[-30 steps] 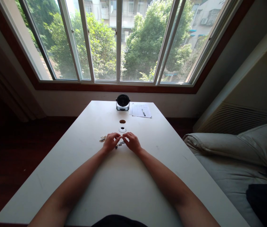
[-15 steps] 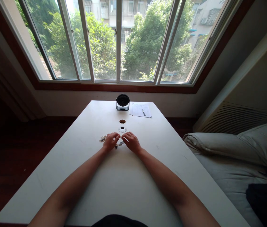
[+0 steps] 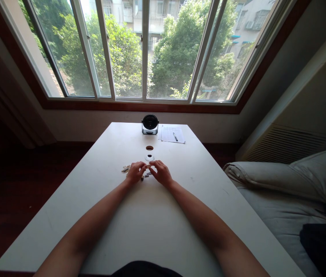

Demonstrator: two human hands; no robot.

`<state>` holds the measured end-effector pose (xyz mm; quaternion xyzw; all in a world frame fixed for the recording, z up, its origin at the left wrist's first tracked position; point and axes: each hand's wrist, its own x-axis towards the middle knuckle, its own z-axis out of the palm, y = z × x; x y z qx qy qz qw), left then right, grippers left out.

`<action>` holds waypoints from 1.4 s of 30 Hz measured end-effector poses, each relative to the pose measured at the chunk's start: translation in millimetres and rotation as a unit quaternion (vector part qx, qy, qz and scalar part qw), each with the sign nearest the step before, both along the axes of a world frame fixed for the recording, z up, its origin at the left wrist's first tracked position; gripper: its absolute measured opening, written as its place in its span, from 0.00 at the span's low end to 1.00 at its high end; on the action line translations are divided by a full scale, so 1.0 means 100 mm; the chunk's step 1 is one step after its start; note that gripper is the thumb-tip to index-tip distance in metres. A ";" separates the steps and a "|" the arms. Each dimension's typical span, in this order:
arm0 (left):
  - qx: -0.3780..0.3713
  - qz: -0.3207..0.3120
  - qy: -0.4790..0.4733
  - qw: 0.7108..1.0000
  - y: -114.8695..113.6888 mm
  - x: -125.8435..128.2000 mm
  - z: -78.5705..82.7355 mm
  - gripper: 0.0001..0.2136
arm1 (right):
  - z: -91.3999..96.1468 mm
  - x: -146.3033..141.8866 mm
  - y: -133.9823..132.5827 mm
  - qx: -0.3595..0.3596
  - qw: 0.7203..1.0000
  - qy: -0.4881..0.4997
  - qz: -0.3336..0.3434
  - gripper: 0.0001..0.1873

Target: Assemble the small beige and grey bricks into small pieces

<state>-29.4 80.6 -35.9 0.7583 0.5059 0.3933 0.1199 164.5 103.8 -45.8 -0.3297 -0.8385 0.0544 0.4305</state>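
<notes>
One small pale piece (image 3: 148, 166) is pinched between left hand (image 3: 136, 171) and right hand (image 3: 161, 172), over bench (image 3: 148, 223); its ends are hidden by fingers. Loose pieces (image 3: 125, 169) beside left hand are partly covered, can't be counted. One pen (image 3: 175, 136), one round black device (image 3: 150, 122) are set beyond.

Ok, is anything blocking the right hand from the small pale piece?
Nothing visible: the small pale piece is at the fingertips, between the left hand and right hand. The small dark parts lie nearer the person, not between.
</notes>
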 end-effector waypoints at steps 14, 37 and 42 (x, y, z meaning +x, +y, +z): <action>0.005 -0.014 -0.031 0.999 0.01 -0.01 0.00 0.16 | 0.02 0.01 0.00 0.016 1.000 -0.014 0.004 0.07; -0.020 -0.009 -0.055 0.998 0.00 -0.02 0.00 0.16 | 0.02 0.02 -0.01 0.014 1.000 -0.019 -0.003 0.06; -0.022 -0.025 -0.063 0.997 0.00 -0.02 0.01 0.19 | 0.03 0.01 -0.01 0.020 0.999 -0.031 -0.006 0.07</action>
